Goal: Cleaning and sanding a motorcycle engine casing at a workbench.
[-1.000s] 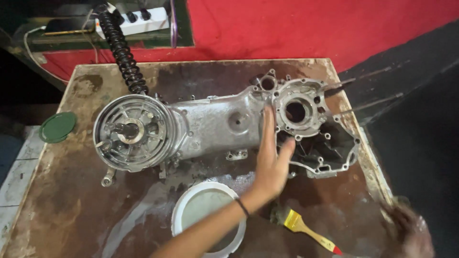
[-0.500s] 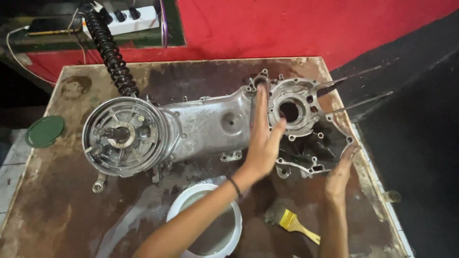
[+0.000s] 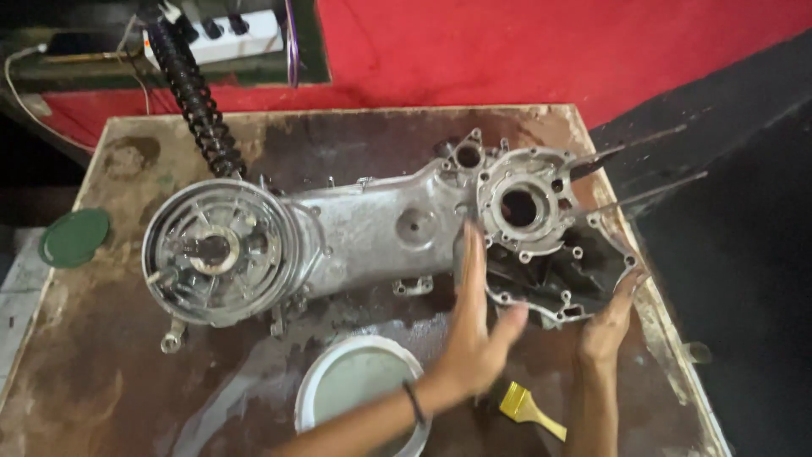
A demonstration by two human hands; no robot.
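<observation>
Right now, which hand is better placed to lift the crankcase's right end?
Probably the right hand: its fingertips already touch the engine case at its right edge. The left hand lies flat against the middle.

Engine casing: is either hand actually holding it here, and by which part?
Neither grips it. The left hand lies flat against the engine casing near its middle; the right hand touches its lower right edge with its fingertips.

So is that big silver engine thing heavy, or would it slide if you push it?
The engine casing looks like thick cast metal, so probably heavy and stiff. It lies flat and wide, so tipping seems unlikely. The wet-looking table might let it slide a little.
</observation>
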